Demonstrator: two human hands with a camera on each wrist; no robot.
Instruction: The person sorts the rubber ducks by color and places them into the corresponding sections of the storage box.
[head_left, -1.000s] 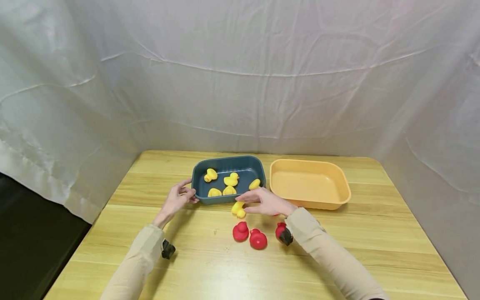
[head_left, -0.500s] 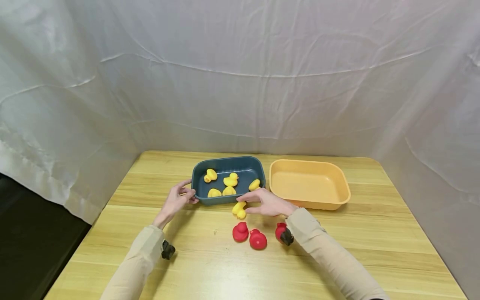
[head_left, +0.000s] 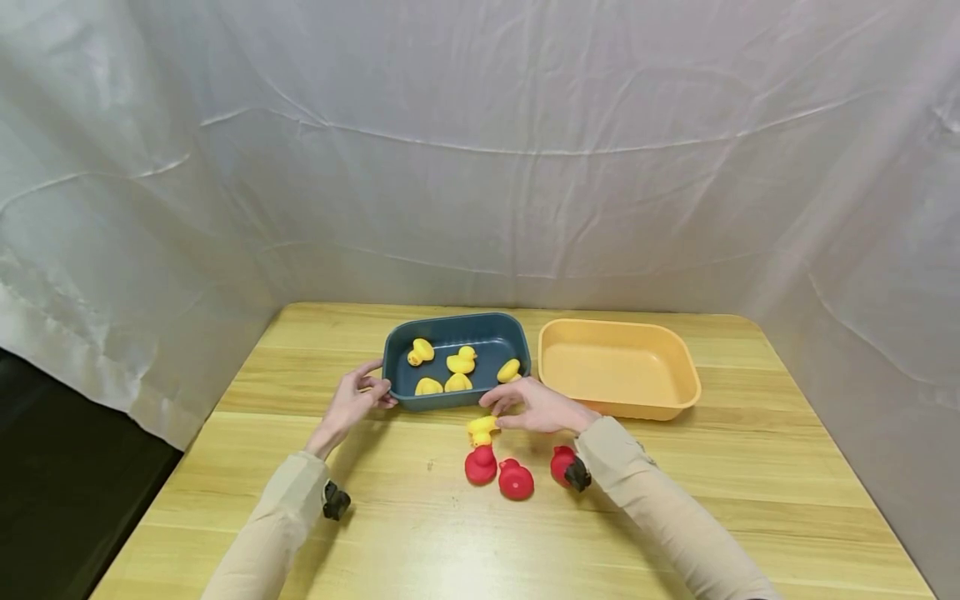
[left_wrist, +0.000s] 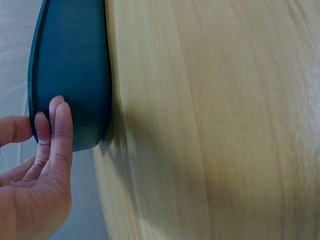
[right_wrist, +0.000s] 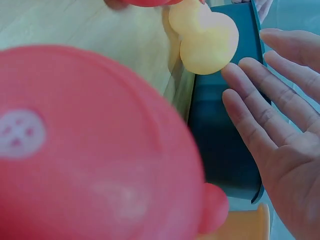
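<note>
My left hand [head_left: 352,408] rests its fingertips against the left end of a dark blue bin [left_wrist: 80,65], with no finger seen inside it. Five-fingered and spread, my right hand [right_wrist: 285,110] is at the bin's front wall, its fingertips touching or very close to a yellow rubber duck [right_wrist: 209,45]. That duck stands in front of the bin, against or just behind a red rubber duck [head_left: 481,467]. A second red duck [head_left: 516,480] sits to its right. Another red duck [head_left: 562,465] is below my right wrist, likely the large blurred one in the right wrist view.
Several yellow ducks [head_left: 461,360] lie inside the dark blue bin. An orange-yellow bin [head_left: 615,367] stands close to its right. A bit of red shows under my right hand, mostly hidden. Pale cloth [head_left: 517,167] hangs behind the wooden table [head_left: 420,533].
The yellow duck has turned and shifted toward the front, nearer the red duck. My right hand has moved slightly right, while my left hand keeps its place at the bin.
</note>
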